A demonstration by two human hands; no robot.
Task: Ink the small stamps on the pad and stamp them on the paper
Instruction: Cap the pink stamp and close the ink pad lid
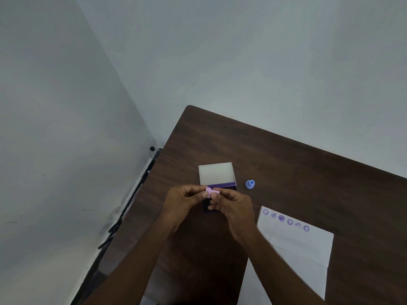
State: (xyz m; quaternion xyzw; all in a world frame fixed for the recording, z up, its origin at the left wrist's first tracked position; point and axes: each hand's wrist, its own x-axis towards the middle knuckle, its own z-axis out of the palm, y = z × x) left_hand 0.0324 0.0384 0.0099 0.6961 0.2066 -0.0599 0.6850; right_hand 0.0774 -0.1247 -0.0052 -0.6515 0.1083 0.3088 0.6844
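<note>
2 hands meet over the near half of the ink pad, and between them I pinch a small pink stamp [211, 191]. My left hand [184, 202] curls thumb and fingertips onto its left end, my right hand [231, 205] does the same on its right end, so its long axis runs left to right across me. Whether it is 1 stamp or 2 pieces pressed together I cannot tell.

Going by size: the dark wood-grain worktop [308, 172] fills the right of the view, set into a corner of pale grey walls. On it, to my right, lies the folded white paper [304, 249] with 6 purple prints in a row along its far edge. The ink pad [222, 185] sits straight ahead, its pale lid standing open on the far side, its dark tray mostly hidden beneath my hands. A small blue stamp [250, 184] stands just right of the pad, well apart from the paper.

What the next move turns on, I judge: the pad is directly below the pink stamp, so inking is a short press down, and the paper lies toward my right hand, the nearer one for stamping.
</note>
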